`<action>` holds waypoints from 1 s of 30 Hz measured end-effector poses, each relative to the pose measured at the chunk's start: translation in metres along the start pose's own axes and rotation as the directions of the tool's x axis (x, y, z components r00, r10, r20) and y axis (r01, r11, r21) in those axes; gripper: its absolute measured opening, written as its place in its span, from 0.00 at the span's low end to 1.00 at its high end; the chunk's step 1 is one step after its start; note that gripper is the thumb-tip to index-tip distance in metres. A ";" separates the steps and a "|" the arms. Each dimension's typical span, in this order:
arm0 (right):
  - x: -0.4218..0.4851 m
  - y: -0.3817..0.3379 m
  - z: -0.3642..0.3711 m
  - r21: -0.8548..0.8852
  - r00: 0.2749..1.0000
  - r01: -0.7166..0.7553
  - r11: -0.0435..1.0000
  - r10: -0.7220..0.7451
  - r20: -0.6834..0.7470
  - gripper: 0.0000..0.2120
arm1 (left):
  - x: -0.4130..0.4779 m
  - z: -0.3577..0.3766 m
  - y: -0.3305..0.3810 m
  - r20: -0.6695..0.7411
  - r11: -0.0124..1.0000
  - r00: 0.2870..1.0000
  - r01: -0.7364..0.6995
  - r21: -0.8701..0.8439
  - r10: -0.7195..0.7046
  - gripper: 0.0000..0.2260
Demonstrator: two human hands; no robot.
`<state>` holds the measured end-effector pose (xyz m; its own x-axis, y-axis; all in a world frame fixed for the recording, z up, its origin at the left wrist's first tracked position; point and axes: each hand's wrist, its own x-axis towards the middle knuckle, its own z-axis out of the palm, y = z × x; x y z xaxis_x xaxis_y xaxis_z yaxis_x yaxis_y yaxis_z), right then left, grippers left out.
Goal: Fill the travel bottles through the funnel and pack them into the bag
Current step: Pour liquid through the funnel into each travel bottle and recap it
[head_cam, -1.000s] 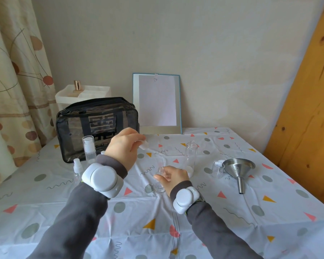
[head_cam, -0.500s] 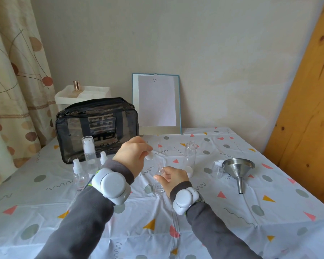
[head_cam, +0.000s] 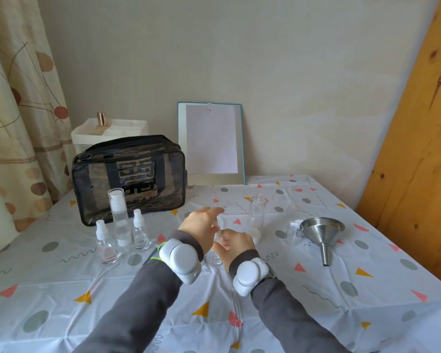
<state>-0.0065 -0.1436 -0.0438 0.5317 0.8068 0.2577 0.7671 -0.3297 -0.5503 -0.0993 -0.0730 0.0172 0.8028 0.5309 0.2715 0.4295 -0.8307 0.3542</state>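
While the right hand (head_cam: 236, 247) grips the small bottle (head_cam: 215, 258), the left hand (head_cam: 200, 229) tops it, hold unclear.

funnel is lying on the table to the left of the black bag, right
No. The head view shows the funnel lying on the table, but it is well to the right of the black bag, not to its left.

Small bottle (head_cam: 215, 259) (mostly) out of sight
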 end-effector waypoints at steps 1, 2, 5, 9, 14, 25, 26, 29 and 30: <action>0.001 0.000 0.000 0.006 1.000 -0.007 1.000 0.007 0.000 0.13 | 0.002 0.004 -0.001 0.006 1.000 1.000 0.009 -0.005 -0.009 0.21; 0.001 0.000 0.000 0.024 1.000 -0.017 1.000 0.017 0.003 0.13 | 0.003 0.007 -0.002 0.007 1.000 1.000 0.018 -0.011 -0.018 0.22; 0.002 0.000 0.001 0.061 0.999 -0.046 0.997 0.046 0.006 0.13 | 0.006 0.017 -0.004 -0.006 0.998 0.999 0.041 -0.037 -0.041 0.22; 0.002 0.001 0.005 0.191 0.993 -0.113 0.975 0.120 -0.022 0.23 | 0.000 0.027 -0.005 -0.059 0.980 0.996 0.047 -0.192 -0.059 0.22; 0.003 0.006 0.009 0.262 0.994 -0.107 0.959 0.112 -0.003 0.23 | -0.010 0.036 -0.017 -0.019 0.797 0.972 0.179 -0.577 -0.232 0.24; 0.004 0.011 0.012 0.314 0.993 -0.096 0.945 0.112 -0.031 0.20 | -0.019 0.069 -0.036 0.073 0.746 0.978 0.196 -0.637 -0.195 0.18; 0.004 0.011 0.011 0.311 0.993 -0.103 0.945 0.114 -0.017 0.20 | -0.018 0.070 -0.035 0.049 0.766 0.976 0.197 -0.612 -0.212 0.16; 0.003 0.011 0.007 0.238 0.994 -0.107 0.965 0.099 0.045 0.25 | -0.016 0.071 -0.036 0.038 0.827 0.976 0.203 -0.524 -0.215 0.12; 0.002 0.012 0.005 0.233 0.995 -0.097 0.967 0.087 0.053 0.28 | -0.016 0.070 -0.035 0.044 0.847 0.976 0.207 -0.490 -0.214 0.12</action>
<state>0.0020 -0.1435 -0.0541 0.5769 0.7997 0.1663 0.6066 -0.2831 -0.7429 -0.0980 -0.0637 -0.0624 0.7099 0.6881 0.1502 0.3275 -0.5113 0.7946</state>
